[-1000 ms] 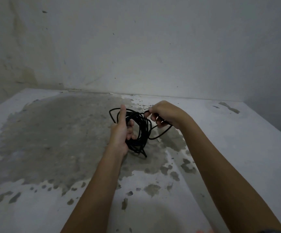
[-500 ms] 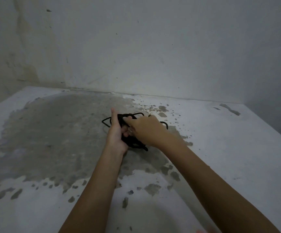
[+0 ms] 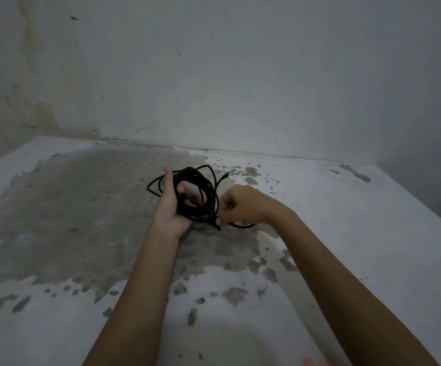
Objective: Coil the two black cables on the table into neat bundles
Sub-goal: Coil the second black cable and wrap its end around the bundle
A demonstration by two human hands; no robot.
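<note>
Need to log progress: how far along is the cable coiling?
Done: one black cable is mostly looped into a coil held by the left hand. In hand: the right hand pinches its loose tail below the coil. Left: tucking that tail; no second cable is in view.

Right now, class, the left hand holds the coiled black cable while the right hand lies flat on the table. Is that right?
Not quite. In the head view the right hand pinches a strand at the coil's lower edge; it does not lie flat on the table. The left hand does hold the coiled black cable.
</note>
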